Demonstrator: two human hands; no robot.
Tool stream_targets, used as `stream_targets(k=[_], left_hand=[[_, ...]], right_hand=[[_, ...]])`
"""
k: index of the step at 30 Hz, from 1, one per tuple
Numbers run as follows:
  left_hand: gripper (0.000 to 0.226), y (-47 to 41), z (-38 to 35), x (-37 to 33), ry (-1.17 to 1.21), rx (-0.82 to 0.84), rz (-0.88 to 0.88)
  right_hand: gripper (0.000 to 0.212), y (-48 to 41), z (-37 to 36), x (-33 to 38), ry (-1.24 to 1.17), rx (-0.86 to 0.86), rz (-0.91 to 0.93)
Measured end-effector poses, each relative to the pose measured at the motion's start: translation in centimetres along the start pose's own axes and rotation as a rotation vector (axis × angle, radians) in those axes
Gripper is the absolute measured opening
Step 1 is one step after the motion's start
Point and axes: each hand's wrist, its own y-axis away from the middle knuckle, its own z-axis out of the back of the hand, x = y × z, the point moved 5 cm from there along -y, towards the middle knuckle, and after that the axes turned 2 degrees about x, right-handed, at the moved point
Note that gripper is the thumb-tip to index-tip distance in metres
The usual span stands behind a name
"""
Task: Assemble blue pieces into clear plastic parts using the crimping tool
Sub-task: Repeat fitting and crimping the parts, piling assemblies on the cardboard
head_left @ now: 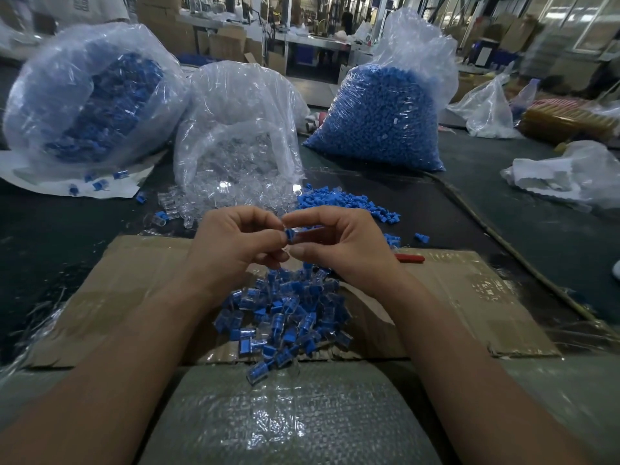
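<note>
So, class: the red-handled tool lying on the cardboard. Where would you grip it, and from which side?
Probably the red handle, the only part showing: it lies flat on the cardboard with its free end pointing right. Come from above and the right, fingers closing across its narrow width. The right hand hides its other end, blocking that side.

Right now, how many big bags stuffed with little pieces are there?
3: the mixed bag at left, the clear-parts bag in the middle, the blue-pieces bag at right. More may be hidden.
</note>
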Motion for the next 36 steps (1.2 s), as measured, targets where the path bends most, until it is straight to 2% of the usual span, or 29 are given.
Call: stream_targets(k=[6, 10, 21, 27, 29, 32, 36], left_hand=[[0.009, -0.1, -0.3, 0.4, 0.127, 0.04, 0.102], [0.018, -0.1, -0.2, 0.4, 0.256, 0.061, 0.146], [0.015, -0.2, -0.4, 0.7, 0.258, 0.074, 0.16], [0.012, -0.4, -0.3, 0.9, 0.181, 0.069, 0.139], [0.013, -0.4, -0.3, 1.0, 0.17, 0.068, 0.129], [0.009, -0.7, 0.1, 1.3, 0.176, 0.025, 0.122], [0.008, -0.8, 0.5, 1.4, 0.193, -0.019, 0.11]], right_hand=[[0.032, 0.1, 0.0, 0.5, 0.132, -0.12, 0.156], [0.029, 0.1, 0.4, 0.5, 0.18, -0.172, 0.212], [0.026, 0.1, 0.5, 0.6, 0.24, -0.184, 0.227], [0.026, 0.2, 0.2, 1.1, 0.344, -0.154, 0.261], [0.03, 0.2, 0.2, 1.1, 0.336, -0.117, 0.2], [0.04, 0.1, 2.0, 0.3, 0.407, -0.097, -0.015], [0.033, 1.1, 6.6, -1.7, 0.605, -0.069, -0.319]])
